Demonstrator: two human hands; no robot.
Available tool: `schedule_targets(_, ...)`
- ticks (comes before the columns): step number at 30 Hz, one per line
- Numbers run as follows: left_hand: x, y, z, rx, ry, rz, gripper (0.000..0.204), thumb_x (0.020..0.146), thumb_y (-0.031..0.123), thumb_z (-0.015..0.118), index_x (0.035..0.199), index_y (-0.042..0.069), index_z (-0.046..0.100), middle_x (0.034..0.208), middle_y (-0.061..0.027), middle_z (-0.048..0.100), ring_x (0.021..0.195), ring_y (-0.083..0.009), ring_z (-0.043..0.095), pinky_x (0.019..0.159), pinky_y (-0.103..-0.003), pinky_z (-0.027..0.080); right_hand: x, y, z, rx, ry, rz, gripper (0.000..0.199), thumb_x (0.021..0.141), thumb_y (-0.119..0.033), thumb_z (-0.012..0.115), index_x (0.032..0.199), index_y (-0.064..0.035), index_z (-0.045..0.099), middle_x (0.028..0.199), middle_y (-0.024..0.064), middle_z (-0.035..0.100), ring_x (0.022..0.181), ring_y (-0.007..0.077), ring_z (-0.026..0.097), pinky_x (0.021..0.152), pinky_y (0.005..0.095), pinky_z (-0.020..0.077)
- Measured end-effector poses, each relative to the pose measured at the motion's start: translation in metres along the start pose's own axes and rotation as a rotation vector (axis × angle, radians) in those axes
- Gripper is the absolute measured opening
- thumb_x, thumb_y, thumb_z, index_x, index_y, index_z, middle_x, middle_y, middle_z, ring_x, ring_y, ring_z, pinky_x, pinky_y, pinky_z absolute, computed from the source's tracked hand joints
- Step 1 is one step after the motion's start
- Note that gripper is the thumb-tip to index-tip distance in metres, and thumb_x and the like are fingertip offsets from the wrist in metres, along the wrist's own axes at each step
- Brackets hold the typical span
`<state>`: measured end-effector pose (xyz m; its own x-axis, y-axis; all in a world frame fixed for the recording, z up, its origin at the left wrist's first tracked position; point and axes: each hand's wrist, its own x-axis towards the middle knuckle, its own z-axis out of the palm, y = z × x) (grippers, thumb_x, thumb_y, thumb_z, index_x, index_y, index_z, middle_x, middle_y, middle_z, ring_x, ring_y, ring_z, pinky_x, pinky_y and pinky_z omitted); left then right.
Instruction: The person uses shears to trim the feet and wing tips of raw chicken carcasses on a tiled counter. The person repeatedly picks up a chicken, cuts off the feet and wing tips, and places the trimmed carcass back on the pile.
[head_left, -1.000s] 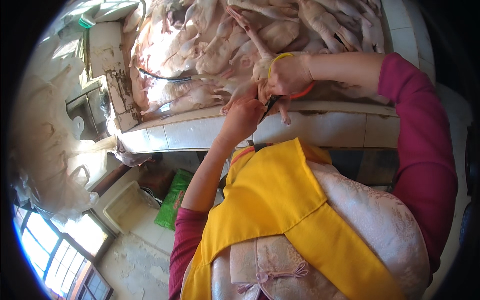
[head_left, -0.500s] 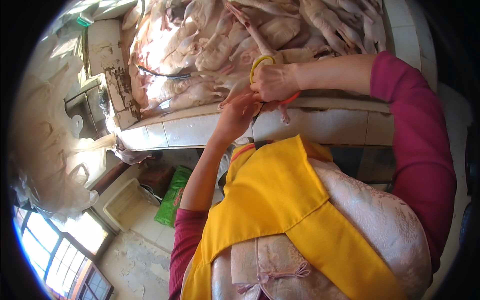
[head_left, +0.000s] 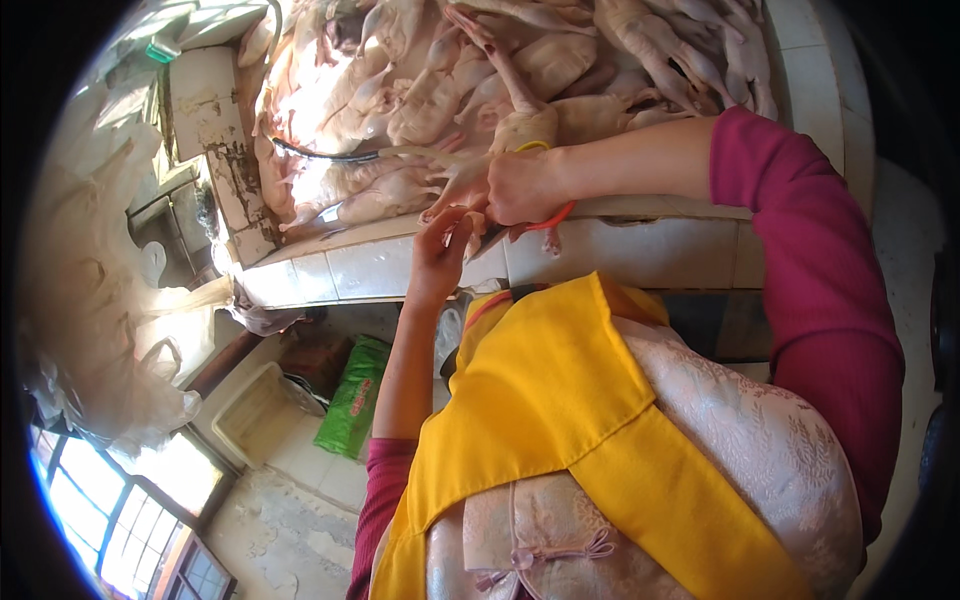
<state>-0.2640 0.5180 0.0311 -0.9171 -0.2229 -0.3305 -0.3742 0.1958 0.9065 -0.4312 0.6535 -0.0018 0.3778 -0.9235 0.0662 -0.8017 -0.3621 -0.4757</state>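
A heap of pale plucked birds covers a white tiled counter. My right hand is closed around the end of one plucked bird at the counter's near edge. A yellow and red loop shows around that hand; what it is I cannot tell. My left hand reaches up from below, its fingertips pinching the same bird's pale skin right beside my right hand. A dark thin blade-like strip lies across the birds to the left.
I wear a yellow apron over a pink patterned top. Below the counter are a green bag and a white tray on the floor. Clear plastic bags hang at left, and windows are at lower left.
Both hands have shifted left along the counter's near edge, staying together on the bird. The heap of birds has not moved.
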Motion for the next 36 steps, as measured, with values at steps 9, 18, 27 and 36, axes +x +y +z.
schedule_targets(9, -0.005, 0.003, -0.007, 0.019, 0.023, -0.094, 0.015, 0.094, 0.004, 0.054, 0.104, -0.004, 0.061, 0.090, -0.0009, 0.060, 0.081, -0.0048, 0.050, 0.071, -0.020, 0.043, -0.058, 0.056, -0.020, -0.305, 0.229, 0.126, 0.020, 0.074, -0.030, 0.065, 0.074, -0.0103, 0.062, 0.078, 0.0047, 0.062, 0.081, 0.0224, 0.063, 0.071, 0.0345, 0.0480)
schedule_targets(18, -0.010, 0.007, -0.005, 0.046, 0.061, -0.078, 0.013, 0.094, 0.003, 0.052, 0.101, -0.004, 0.062, 0.088, -0.0016, 0.063, 0.080, -0.0065, 0.051, 0.072, -0.020, 0.043, -0.001, 0.070, -0.006, -0.341, 0.286, -0.149, 0.011, 0.067, -0.021, 0.062, 0.070, -0.0116, 0.064, 0.078, 0.0041, 0.061, 0.082, 0.0206, 0.058, 0.078, 0.0330, 0.0457)
schedule_targets(27, -0.011, -0.008, -0.010, -0.012, 0.086, -0.063, 0.014, 0.095, 0.004, 0.052, 0.102, -0.004, 0.061, 0.090, -0.0022, 0.063, 0.082, -0.0055, 0.051, 0.074, -0.020, 0.043, -0.003, 0.058, 0.005, -0.150, 0.031, -0.141, 0.019, 0.074, -0.024, 0.058, 0.067, -0.0076, 0.064, 0.064, 0.0087, 0.064, 0.062, 0.0289, 0.065, 0.061, 0.0399, 0.0496)
schedule_targets(36, -0.021, -0.005, -0.023, -0.293, 0.147, -0.089, 0.017, 0.097, 0.005, 0.048, 0.104, -0.006, 0.059, 0.099, -0.0091, 0.066, 0.093, -0.0126, 0.060, 0.088, -0.025, 0.045, 0.009, 0.051, 0.010, -0.117, 0.089, -0.108, 0.020, 0.075, -0.026, 0.058, 0.070, -0.0085, 0.065, 0.063, 0.0109, 0.063, 0.066, 0.0294, 0.065, 0.060, 0.0431, 0.0492)
